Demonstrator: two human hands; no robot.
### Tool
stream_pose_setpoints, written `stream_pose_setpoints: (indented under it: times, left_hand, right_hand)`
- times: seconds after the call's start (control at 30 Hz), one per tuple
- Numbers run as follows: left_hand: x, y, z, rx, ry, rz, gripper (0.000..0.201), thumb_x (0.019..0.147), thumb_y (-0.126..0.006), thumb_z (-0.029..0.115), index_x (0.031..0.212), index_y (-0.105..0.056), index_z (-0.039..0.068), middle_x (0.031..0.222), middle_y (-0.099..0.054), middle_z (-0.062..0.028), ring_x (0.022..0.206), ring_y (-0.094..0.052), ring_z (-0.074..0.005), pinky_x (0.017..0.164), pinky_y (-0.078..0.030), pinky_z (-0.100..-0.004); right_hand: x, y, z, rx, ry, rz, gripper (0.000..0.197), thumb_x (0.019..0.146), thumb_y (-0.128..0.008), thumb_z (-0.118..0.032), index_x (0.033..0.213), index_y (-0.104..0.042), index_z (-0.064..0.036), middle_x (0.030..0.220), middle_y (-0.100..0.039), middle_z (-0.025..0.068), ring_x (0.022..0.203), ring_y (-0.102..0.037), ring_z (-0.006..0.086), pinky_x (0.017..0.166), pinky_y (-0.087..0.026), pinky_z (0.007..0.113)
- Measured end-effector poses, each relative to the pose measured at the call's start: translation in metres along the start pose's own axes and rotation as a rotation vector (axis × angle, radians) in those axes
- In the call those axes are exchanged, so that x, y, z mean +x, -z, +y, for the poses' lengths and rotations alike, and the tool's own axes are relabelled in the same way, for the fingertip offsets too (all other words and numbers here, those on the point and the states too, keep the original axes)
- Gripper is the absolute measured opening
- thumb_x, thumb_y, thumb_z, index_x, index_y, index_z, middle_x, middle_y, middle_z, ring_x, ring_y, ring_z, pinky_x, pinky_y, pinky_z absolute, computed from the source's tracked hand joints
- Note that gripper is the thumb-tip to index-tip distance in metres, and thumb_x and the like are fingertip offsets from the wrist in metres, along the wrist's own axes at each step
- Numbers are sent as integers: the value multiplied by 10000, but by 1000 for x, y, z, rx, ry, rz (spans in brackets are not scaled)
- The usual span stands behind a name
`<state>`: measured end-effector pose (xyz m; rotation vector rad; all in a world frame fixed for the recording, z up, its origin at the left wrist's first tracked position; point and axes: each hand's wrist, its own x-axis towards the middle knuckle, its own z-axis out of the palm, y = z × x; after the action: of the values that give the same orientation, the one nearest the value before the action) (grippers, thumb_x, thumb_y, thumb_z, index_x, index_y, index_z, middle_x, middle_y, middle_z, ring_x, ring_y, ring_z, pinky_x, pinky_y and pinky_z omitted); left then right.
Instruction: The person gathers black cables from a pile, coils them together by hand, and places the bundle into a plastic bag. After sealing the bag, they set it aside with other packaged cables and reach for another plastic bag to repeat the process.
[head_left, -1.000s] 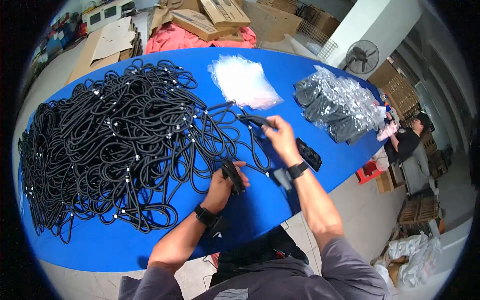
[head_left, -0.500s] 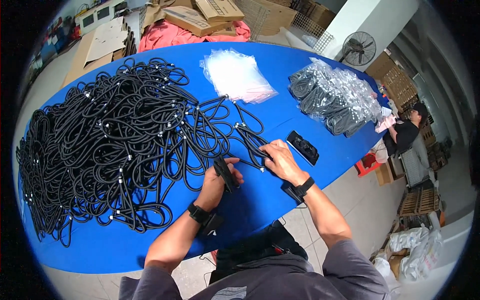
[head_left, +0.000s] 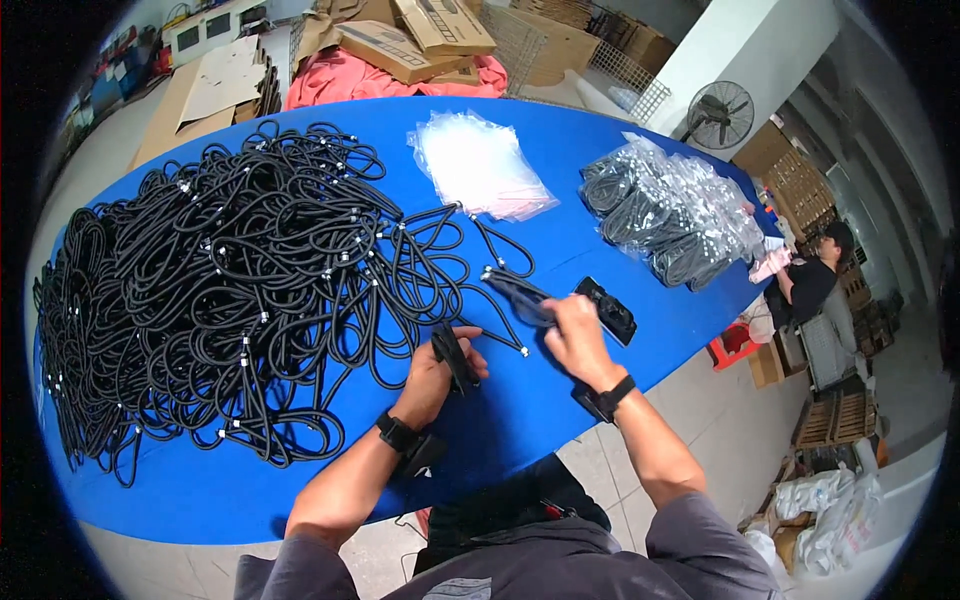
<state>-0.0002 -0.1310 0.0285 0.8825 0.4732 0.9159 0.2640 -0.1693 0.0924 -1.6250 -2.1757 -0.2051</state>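
Observation:
My right hand (head_left: 580, 345) grips a black cord loop (head_left: 518, 290), blurred by motion, its white-silver clip end pointing away to the left. The fingers are wrapped round its near end. Left of it, my left hand (head_left: 430, 382) is closed round a flat black object (head_left: 453, 358) whose kind I cannot make out. A large heap of black cord loops (head_left: 240, 260) with shiny white-silver ends covers the table's left side, close to my left hand. Just right of my right hand lies a dark rectangular item (head_left: 606, 311) with black parts on it.
The blue-covered table (head_left: 520, 420) holds a stack of clear plastic bags (head_left: 480, 165) at the back and bagged cord loops (head_left: 670, 210) at right. Beyond stand cardboard boxes (head_left: 420, 45) and a fan (head_left: 719, 114). A person (head_left: 815, 270) sits far right near a red stool (head_left: 735, 345).
My right hand has shifted slightly right and nearer, drawing the cord loop out from beside the heap. My left hand stays almost in place with the black object. The view has tilted slightly.

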Motion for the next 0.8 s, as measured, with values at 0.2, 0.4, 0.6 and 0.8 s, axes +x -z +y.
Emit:
stream_pose_setpoints:
  times: [0.2,0.4,0.6,0.8]
  left_hand:
    - [9,-3,1,9,-5,-4,341,1033,-548,228,1272,-570,-14,879,-683,-98,792,-687,-204,722,-544,-320]
    - [23,-12,-3,10,16,34,354,1028,-551,236,1269,-560,-23,875,-683,-104,787,-687,-210,726,-548,-330]
    - [35,-21,-6,45,-16,18,362,1020,-561,235,1263,-552,-34,878,-683,-108,773,-681,-212,715,-551,-348]
    - [37,-43,-12,58,-60,13,386,1016,-581,268,1262,-548,-28,856,-680,-112,752,-670,-210,713,-549,-355]
  right_hand:
    - [21,71,-3,248,-306,172,328,836,-613,-77,1152,-630,11,919,-621,148,760,-584,273,699,-464,390]
    - [8,96,5,137,-304,12,322,857,-578,-73,1166,-626,3,903,-627,158,727,-584,250,654,-458,366]
    - [-4,104,1,110,-337,67,351,837,-575,-44,1184,-617,-26,955,-631,163,776,-628,304,694,-502,404]
    - [-22,105,31,-51,-228,16,341,820,-596,-30,1159,-622,-62,1005,-628,149,851,-650,372,724,-544,447]
